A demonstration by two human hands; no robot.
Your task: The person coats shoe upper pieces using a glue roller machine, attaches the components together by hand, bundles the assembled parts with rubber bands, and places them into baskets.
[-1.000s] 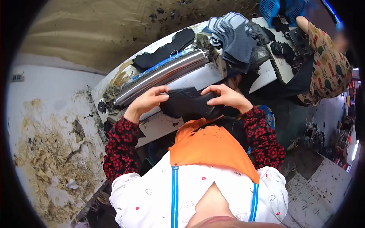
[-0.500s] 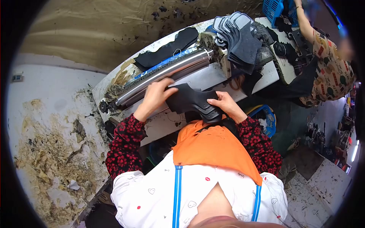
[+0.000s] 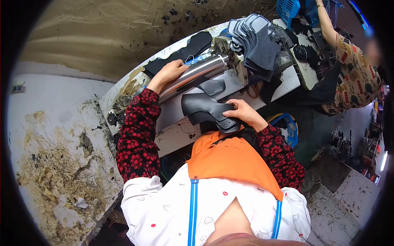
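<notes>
Several black pieces, fanned out at centre frame, and the right hand is clamped on their right end, a firm pinch that should stop the layers slipping! 1 loose piece lies just above them on the metal plate, close by the roller; flat and uncreased is best. Left hand over that roller, left of upper centre: gripping anything? Can't tell; fingertips clear of the gap look safest. Beyond, upper right of centre, a grey stack.
</notes>
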